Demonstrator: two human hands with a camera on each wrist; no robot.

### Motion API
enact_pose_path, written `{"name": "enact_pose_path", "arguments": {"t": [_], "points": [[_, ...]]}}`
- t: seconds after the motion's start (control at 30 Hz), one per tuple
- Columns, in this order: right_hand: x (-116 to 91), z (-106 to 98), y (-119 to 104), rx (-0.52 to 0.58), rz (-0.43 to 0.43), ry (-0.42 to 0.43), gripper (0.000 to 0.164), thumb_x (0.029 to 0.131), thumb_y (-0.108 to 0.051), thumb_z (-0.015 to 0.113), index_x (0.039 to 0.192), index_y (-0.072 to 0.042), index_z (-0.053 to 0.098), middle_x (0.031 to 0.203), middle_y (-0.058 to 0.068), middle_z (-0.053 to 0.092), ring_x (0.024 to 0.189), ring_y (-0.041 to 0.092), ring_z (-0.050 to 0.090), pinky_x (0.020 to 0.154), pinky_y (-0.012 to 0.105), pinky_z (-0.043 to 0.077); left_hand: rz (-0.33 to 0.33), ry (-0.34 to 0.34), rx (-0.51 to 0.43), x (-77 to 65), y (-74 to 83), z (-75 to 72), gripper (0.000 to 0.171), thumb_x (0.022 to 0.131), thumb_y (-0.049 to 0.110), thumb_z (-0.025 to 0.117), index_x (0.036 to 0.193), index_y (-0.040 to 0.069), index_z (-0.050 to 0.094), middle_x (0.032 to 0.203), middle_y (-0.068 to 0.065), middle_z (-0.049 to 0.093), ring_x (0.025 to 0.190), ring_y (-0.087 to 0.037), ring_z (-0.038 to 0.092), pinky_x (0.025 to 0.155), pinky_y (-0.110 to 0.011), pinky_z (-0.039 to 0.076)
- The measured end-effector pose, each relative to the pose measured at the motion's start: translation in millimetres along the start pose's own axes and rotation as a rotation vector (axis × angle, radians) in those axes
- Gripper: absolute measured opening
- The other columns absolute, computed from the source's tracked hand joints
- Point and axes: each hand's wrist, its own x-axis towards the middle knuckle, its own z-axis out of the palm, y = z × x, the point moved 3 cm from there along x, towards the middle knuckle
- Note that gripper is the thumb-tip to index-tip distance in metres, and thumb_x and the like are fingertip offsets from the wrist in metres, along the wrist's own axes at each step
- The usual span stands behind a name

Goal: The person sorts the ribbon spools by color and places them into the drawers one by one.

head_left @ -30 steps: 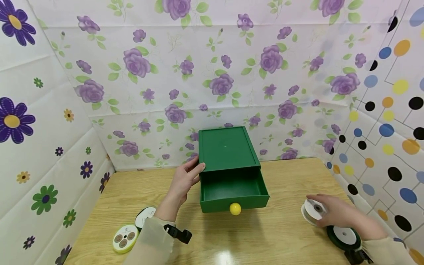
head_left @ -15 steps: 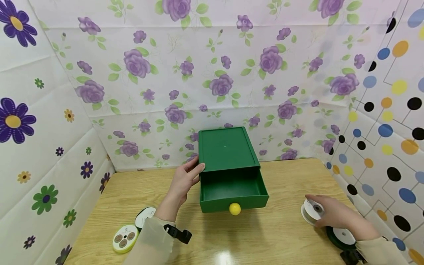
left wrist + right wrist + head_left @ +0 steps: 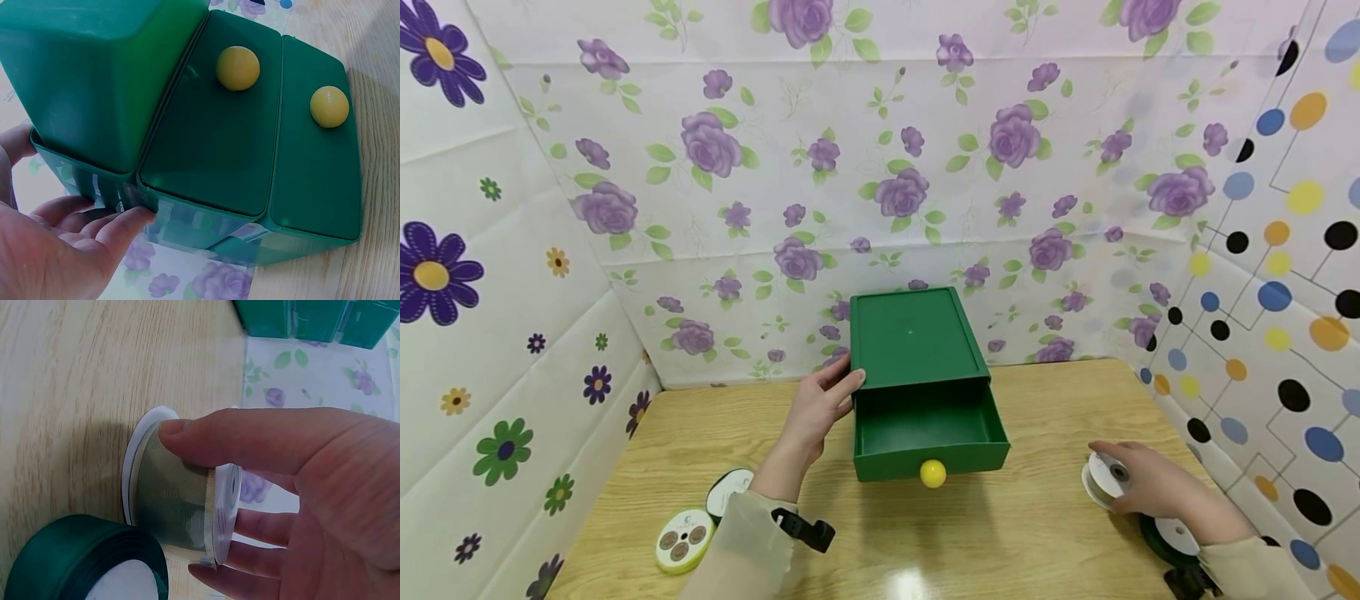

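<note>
A green cabinet [image 3: 917, 337] with three drawers stands at the back of the table, its top drawer [image 3: 928, 454] pulled out and bare inside. Yellow ball knobs [image 3: 238, 68] sit on the drawer fronts. My left hand [image 3: 815, 408] rests against the cabinet's left side, thumb at the top front edge and fingers lying along the side wall. At the right of the table my right hand [image 3: 1157, 482] grips a white spool of sheer gold-green ribbon [image 3: 175, 487], thumb over the ribbon and fingers at the far flange. A dark green ribbon spool [image 3: 87, 556] lies right beside it.
At the left, a yellow-rimmed ribbon spool [image 3: 684, 540] lies beside a dark-edged one [image 3: 727, 490], which my left forearm partly covers. Patterned sheets stand behind and on both sides of the wooden table [image 3: 1030, 533].
My right forearm has shifted slightly left, while the right hand keeps its hold on the ribbon spool. The left hand and the cabinet have stayed put.
</note>
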Motion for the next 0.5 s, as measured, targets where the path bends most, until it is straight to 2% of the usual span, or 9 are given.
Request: {"name": "enact_pose_path", "arguments": {"t": [0.2,0.37,0.5], "points": [[0.3,-0.8,-1.3,-0.018,0.014,0.007,0.09,0.081,-0.009,0.088,0.161,-0.002,0.046,0.148,0.046,0.041,0.061,0.022,0.048,0.056,0.037,0.04,-0.006,0.014,-0.003,0.9,-0.9,0.8,0.071,0.106,0.032,0.072,0.165,0.008,0.042,0.168,-0.013,0.04,0.151,-0.032,0.045,0.117,-0.056,0.043],[-0.1,0.5,-1.2,-0.003,0.029,0.016,0.088,0.081,-0.009,0.087,0.16,-0.004,0.048,0.146,0.044,0.044,0.057,0.021,0.044,0.054,0.037,0.04,-0.002,0.016,0.007,0.5,-0.8,0.8,0.071,0.106,0.031,0.071,0.165,0.006,0.041,0.168,-0.016,0.039,0.151,-0.035,0.043,0.117,-0.058,0.043],[0.0,-1.0,-3.3,-0.027,0.008,0.028,0.086,0.084,-0.015,0.088,0.16,-0.003,0.048,0.144,0.045,0.045,0.061,0.02,0.048,0.057,0.038,0.041,0.0,0.018,0.007,0.9,-0.9,1.0,0.071,0.106,0.031,0.071,0.165,0.005,0.04,0.168,-0.017,0.039,0.152,-0.035,0.043,0.117,-0.058,0.043]]}}
